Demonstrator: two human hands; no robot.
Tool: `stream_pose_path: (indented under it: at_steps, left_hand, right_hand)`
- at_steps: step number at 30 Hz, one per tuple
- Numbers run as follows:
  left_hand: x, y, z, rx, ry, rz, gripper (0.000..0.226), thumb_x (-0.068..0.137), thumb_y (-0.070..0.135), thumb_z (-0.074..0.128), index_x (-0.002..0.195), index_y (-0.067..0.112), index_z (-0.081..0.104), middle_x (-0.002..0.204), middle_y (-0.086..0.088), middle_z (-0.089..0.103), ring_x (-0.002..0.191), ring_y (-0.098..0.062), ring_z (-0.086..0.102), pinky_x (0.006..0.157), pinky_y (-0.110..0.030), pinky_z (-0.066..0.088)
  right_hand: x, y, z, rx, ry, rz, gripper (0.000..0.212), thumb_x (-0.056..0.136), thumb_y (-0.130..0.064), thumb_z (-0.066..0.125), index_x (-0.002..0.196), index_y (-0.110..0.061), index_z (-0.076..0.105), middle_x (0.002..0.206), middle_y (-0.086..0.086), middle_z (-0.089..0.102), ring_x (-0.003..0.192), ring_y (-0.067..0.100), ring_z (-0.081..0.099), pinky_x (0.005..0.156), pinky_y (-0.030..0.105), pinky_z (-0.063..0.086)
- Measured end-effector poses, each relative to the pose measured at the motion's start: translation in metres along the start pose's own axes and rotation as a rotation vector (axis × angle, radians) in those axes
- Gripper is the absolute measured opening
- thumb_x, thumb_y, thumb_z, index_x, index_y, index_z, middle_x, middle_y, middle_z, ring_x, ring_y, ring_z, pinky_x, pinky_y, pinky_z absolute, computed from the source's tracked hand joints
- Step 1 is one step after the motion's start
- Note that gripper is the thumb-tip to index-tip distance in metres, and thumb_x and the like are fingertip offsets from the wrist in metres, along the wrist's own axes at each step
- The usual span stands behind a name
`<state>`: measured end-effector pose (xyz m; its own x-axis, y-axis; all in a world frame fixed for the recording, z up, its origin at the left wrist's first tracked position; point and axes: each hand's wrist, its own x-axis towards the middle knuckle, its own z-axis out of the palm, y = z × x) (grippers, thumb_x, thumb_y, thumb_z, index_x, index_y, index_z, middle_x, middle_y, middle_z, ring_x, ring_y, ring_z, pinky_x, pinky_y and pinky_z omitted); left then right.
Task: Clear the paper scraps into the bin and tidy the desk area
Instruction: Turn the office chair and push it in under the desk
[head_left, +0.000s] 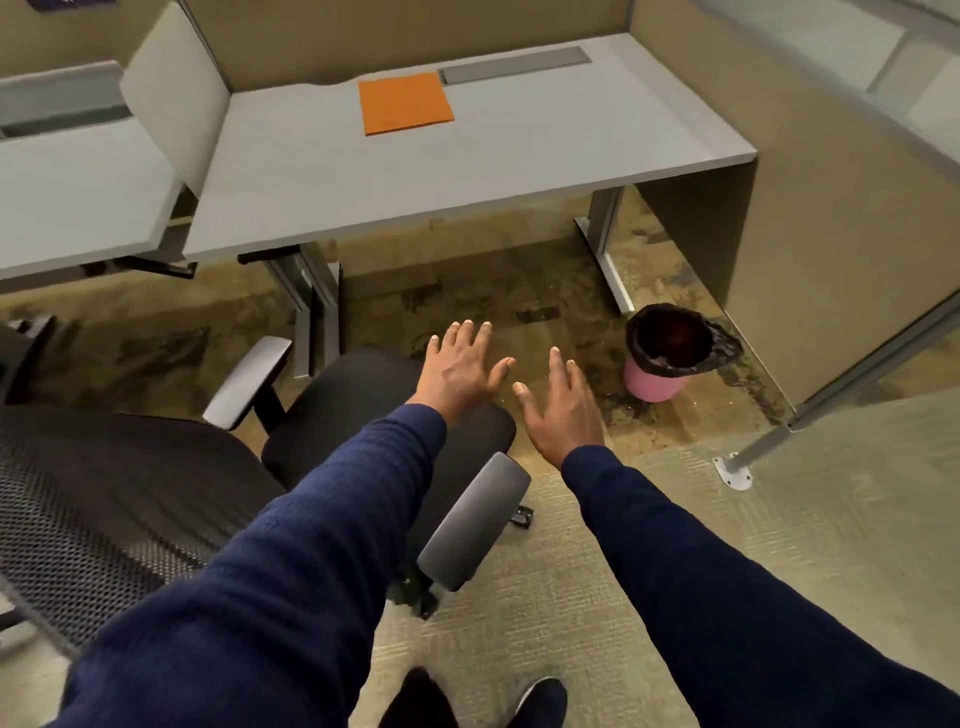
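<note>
Both my arms reach forward in dark blue sleeves. My left hand (460, 366) is open with fingers spread, above the front of a black office chair seat (363, 410). My right hand (563, 405) is open too, palm down, over the carpet just right of the chair. Neither holds anything. A pink bin (655, 383) with a black liner stands on the floor to the right, under the grey desk's (467, 166) right end. An orange cloth (405, 103) lies flat at the back of the desk. I see no paper scraps.
The chair's mesh back (93, 514) and grey armrests (475, 519) fill the lower left. Desk legs (311, 306) stand behind the chair. A beige partition wall (831, 234) closes the right side, with a metal foot (732, 470) on the floor. A second desk (72, 197) sits left.
</note>
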<state>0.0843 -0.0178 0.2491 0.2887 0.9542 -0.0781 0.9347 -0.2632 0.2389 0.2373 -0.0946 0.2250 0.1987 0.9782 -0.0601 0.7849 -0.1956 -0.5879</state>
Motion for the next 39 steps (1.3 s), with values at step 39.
stream_pose_path:
  at_steps: [39]
  left_hand:
    - [-0.221,-0.429,-0.189,0.067,-0.423,0.533,0.088,0.082,0.092,0.019,0.131,0.033,0.062,0.125,0.008,0.064,0.108,-0.008,0.060,0.095,-0.035,0.051]
  right_hand:
    - [-0.271,-0.370,0.168,-0.406,-0.093,-0.018,0.107,0.077,-0.094,0.007,0.152,-0.023,0.031,0.140,0.002,0.054,0.128,0.025,0.050,0.106,0.049,0.037]
